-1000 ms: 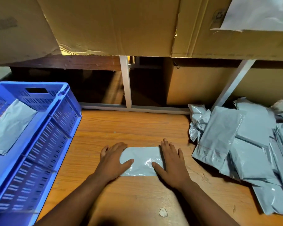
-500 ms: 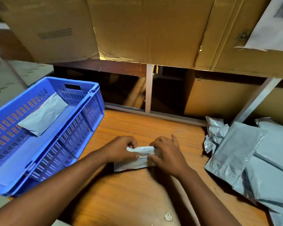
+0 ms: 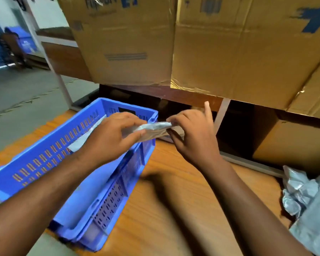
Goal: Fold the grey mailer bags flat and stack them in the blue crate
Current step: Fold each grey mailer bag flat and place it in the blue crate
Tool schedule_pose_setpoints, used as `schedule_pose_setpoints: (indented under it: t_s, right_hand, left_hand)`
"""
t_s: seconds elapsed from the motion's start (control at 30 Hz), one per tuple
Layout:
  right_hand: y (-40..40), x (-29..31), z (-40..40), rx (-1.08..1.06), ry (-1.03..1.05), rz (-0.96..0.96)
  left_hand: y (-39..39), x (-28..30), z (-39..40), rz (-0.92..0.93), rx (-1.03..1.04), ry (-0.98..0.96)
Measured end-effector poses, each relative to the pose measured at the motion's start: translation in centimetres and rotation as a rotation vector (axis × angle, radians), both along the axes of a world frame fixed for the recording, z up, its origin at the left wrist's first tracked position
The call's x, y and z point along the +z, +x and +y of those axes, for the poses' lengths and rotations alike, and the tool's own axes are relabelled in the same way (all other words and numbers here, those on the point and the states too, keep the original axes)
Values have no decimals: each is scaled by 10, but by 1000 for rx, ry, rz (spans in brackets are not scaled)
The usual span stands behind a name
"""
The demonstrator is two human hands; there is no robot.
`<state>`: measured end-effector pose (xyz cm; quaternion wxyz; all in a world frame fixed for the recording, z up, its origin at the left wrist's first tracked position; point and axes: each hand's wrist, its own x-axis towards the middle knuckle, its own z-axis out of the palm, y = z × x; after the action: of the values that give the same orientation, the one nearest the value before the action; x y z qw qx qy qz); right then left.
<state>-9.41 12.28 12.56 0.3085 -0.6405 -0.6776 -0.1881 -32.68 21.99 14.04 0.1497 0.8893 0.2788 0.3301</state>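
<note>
Both hands hold a folded grey mailer bag (image 3: 152, 129) in the air, right at the blue crate's near-right rim. My left hand (image 3: 112, 134) grips its left end and hovers over the crate. My right hand (image 3: 191, 134) pinches its right end, with the index finger sticking up. The blue crate (image 3: 50, 163) stands on the wooden table at the left. Inside it lies another grey mailer bag (image 3: 81, 140), mostly hidden by my left hand. A heap of unfolded grey mailer bags (image 3: 307, 206) shows at the right edge.
Large cardboard boxes (image 3: 201, 43) sit on a shelf just above and behind the hands. The wooden table (image 3: 174, 209) stretches between the crate and the heap. A white shelf post (image 3: 222, 115) stands behind my right hand. Concrete floor lies to the far left.
The folded bag was pressed flat on the table, then picked up by both hands. It has been carried up and left to the crate's rim, and the view has swung left.
</note>
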Motion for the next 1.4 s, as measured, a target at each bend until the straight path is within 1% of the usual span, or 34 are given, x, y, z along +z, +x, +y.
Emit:
schedule_pose_setpoints:
  t_s: [0.07,0.1,0.13,0.2,0.27,0.33,0.37,0.4,0.43,0.5,0.53,0.57,0.6,0.67,0.7,0.77,0.8,0.87,0.9,0.93,0.97,1.0,1.03,1.07,1.1,1.17,1.2,1.27,1.4]
  right_hand:
    - [-28,8,39,62,13,-42]
    - [-44,11,61,92,24,-62]
    - [-59,14,84,119,38,-82]
    - [-90,10,131,145,53,-100]
    - [-121,-4,170,102,50,-43]
    - [-152,-24,195,36,32,156]
    - [-166,-35,204,-4,13,302]
    - [-179,-46,211,-58,-56,464]
    - [-190,-55,219,-123,-202,627]
    - [-206,-73,235,-228,-569,938]
    - [-212,-81,241,-244,-694,1023]
    - [-214,-88,248,-235,-782,1054]
    - [-216,-95,253,-221,-840,1077]
    - [-220,-104,259,-222,-862,1146]
    - [-221,-108,262,-233,-847,1143]
    - [-224,-112,266,-238,-803,1043]
    - [-226,-115,271,-242,-783,979]
    - [-230,-123,281,-257,-753,863]
    - [-233,-129,286,-276,-740,824]
    - [-237,-136,290,-308,-713,816]
    - [-242,-142,294,-345,-684,844]
    - [-249,-149,296,-377,-654,894]
    - [-256,-155,298,-376,-627,969]
    - [-264,-163,300,-343,-601,1064]
    - [-272,-170,301,-292,-571,1163]
    - [-287,-182,303,-214,-538,1298]
    - [-293,-187,304,-193,-536,1312]
    - [-302,-194,302,-174,-555,1270]
    - [-307,-200,306,-164,-626,1173]
  left_hand:
    - [-37,-2,27,1,81,79]
    - [-55,-3,41,-9,128,87]
    - [-72,-3,56,-20,176,71]
    - [-100,-12,87,-36,259,-21]
    - [-119,-28,113,-52,318,-123]
    - [-127,-51,135,-38,381,-225]
    - [-129,-65,144,-15,412,-285]
    - [-130,-78,152,14,436,-343]
    - [-131,-90,158,47,448,-382]
    - [-132,-107,167,130,452,-392]
    - [-133,-112,170,172,445,-379]
    - [-133,-115,172,211,435,-367]
    - [-134,-117,174,248,422,-361]
    - [-138,-116,178,320,383,-382]
    - [-140,-115,180,353,357,-402]
    - [-145,-109,183,378,326,-395]
    - [-149,-104,184,340,322,-337]
    - [-160,-95,190,195,342,-132]
    - [-166,-91,194,157,353,-33]
    - [-172,-90,200,171,360,41]
    - [-178,-89,206,240,367,83]
    - [-183,-91,212,336,365,77]
    - [-188,-94,217,423,345,35]
    - [-192,-97,220,473,310,-31]
    - [-195,-101,223,480,264,-114]
    - [-201,-100,226,402,191,-280]
    - [-202,-100,227,346,175,-324]
    - [-201,-100,228,291,179,-337]
    - [-199,-106,227,319,206,-317]
